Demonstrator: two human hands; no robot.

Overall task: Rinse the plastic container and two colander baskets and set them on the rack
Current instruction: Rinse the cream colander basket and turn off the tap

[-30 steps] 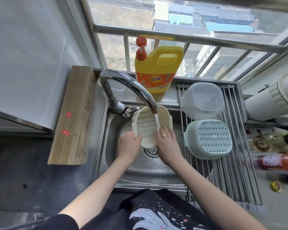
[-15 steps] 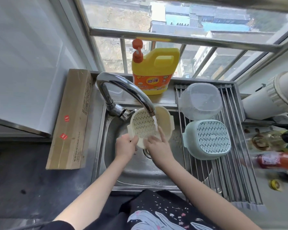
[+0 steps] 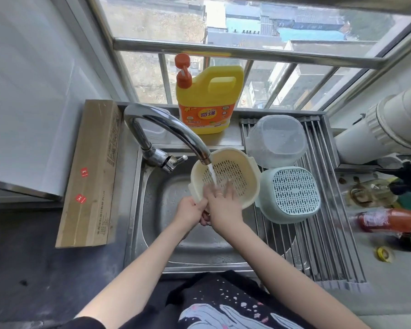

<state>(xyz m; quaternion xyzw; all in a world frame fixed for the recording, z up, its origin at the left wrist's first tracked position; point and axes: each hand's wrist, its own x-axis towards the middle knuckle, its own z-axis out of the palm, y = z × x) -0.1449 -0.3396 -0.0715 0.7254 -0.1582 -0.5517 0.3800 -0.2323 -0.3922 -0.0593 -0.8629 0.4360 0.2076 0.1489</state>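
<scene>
My hands met over the sink (image 3: 152, 210), whose left half lay open below the faucet (image 3: 166, 129) that arched across above. The cream basket (image 3: 237, 167) filled the basin's back right corner, just beside the green basket (image 3: 292, 193) on the rack (image 3: 318, 252). Behind that sat the clear container (image 3: 277, 138), so the rack's far end was taken; its near bars lay bare. The soap jug (image 3: 210, 100) blocked the ledge behind, and a box (image 3: 93, 172) lined the left counter.
</scene>
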